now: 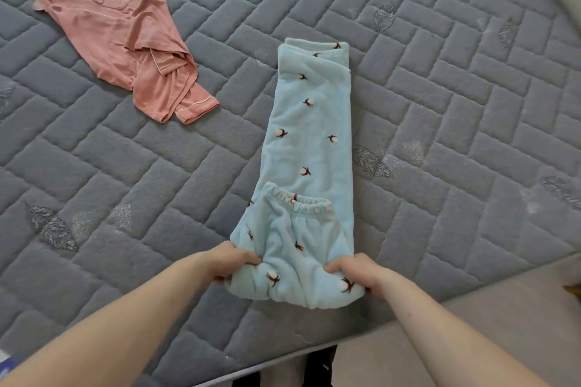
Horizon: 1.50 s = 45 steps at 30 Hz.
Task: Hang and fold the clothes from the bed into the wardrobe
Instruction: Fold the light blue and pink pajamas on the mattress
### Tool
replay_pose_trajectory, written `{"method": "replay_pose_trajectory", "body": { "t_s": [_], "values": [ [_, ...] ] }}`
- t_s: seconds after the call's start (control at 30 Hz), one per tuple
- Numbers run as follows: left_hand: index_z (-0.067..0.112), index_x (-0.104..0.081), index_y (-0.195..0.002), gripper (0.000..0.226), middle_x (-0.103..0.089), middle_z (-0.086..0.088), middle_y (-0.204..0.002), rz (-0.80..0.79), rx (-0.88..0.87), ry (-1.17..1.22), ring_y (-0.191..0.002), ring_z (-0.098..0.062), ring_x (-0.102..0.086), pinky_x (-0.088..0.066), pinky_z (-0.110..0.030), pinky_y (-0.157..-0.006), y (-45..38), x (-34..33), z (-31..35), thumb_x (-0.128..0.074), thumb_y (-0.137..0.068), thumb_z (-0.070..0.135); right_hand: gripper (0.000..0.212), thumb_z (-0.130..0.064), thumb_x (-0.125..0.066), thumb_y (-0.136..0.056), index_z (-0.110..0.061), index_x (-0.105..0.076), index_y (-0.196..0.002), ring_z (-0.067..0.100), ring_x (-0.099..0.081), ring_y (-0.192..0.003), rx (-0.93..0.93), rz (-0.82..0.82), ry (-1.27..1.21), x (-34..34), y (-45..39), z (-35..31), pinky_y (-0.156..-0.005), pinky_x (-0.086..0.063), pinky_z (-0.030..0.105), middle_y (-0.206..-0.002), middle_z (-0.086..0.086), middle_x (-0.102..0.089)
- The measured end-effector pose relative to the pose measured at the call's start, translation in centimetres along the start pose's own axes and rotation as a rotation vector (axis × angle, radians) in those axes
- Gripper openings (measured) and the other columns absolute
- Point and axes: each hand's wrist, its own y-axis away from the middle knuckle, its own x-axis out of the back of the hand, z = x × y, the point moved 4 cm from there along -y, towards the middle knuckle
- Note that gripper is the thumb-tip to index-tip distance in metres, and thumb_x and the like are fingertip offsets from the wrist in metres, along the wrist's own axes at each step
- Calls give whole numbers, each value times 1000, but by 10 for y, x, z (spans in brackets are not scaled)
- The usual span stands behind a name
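Head view, only view available.

Light blue fleece trousers lie lengthwise on the grey quilted bed, legs stacked one on the other, cuffs at the far end, elastic waistband already doubled over onto the legs at the near end. The near fold sits close to the bed's edge.

Left hand: fingers curled into the left corner of the near fold, gripping the fleece. Right hand: same at the right corner, thumb on top, fingers tucked under the fabric. Both grips closed on the trousers; the near edge looks slightly bunched and raised between them.

Pink short-sleeved top lies crumpled at the far left of the bed, well apart from the trousers, untouched. Wardrobe not in view.

Judgement of step: folding in progress on the trousers, one fold done at the waist end, a further fold or roll towards the cuffs apparently being set up.

Next move calls for: both corners carried forward together and level, so that the stacked legs do not slide apart; thick fleece will likely spring back, so press flat after laying it down. Then the folded bundle needs carrying to the wardrobe. Pink top remains to be dealt with.
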Motion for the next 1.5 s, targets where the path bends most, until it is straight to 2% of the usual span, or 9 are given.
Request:
{"method": "replay_pose_trajectory", "body": {
  "t_s": [0.1,0.33,0.53,0.73,0.87,1.0,1.17,1.3,1.5],
  "values": [
    [20,-70,-117,42,-78,-9,-107,-108,-7,-156,-75,-15,-68,-48,-27,-56,24,-3,-17,-76,-81,41,54,-30,-80,-80,-10,-63,-127,24,-79,-90,-34,-115,-7,-11,23,20,-77,-64,35,-101,6,-80],
    [35,-66,-118,39,-77,19,-96,-38,-76,-62,-88,-5,-74,-59,-23,-68,59,-20,-48,-73,-80,42,37,-32,-82,-81,-15,-75,-112,16,-77,-81,68,68,-145,-45,64,55,-66,-57,24,-90,-1,-81],
    [29,-69,-113,51,-79,4,-87,-132,74,-107,-71,-19,-76,-49,-24,-52,108,-21,-77,-74,-66,49,74,-42,-85,-64,-14,-59,-128,24,-78,-87,-25,2,-219,-58,108,87,-69,-63,38,-108,7,-77],
    [37,-34,-154,86,-59,9,-137,12,-62,184,-94,-22,-75,-61,-34,-59,121,19,-26,-74,-80,54,76,-35,-69,-93,-48,-27,-155,32,-78,-87,64,-53,-394,-13,126,35,-56,-60,35,-124,2,-73],
    [37,-51,-147,55,-64,-3,-138,43,-136,303,-85,-24,-77,-60,-34,-60,97,38,29,-64,-95,47,32,-35,-56,-101,-16,-71,-123,18,-74,-66,62,-80,-424,14,108,-22,-46,-57,24,-91,9,-77],
    [22,-69,-122,40,-78,-12,-109,60,-90,419,-77,-23,-78,-60,-33,-63,66,44,67,-55,-96,49,33,-26,-45,-97,-11,-73,-105,18,-76,-65,66,-42,-589,33,74,-63,-44,-56,23,-92,9,-76],
    [13,-61,-117,63,-73,-12,-95,373,-136,487,-77,-29,-70,-56,-38,-67,19,49,64,-45,-94,69,57,-68,-42,-99,-18,-64,-117,26,-73,-78,154,112,-621,30,31,-76,-52,-55,28,-111,11,-74],
    [15,-50,-144,83,-58,-11,-140,598,-202,330,-121,-30,-61,-52,-47,-101,0,44,26,-61,-85,73,80,-69,-62,-89,-14,-50,-146,30,-63,-116,216,396,-265,20,-1,-41,-95,-55,45,-138,8,-59],
    [28,-47,-142,105,-60,3,-135,127,-15,509,-119,-26,-63,-56,-49,-94,-18,-8,-25,-78,-59,83,107,-68,-84,-68,-18,-38,-151,24,-63,-119,64,263,-370,-20,-26,8,-96,-55,42,-135,0,-61]
  ]
}}
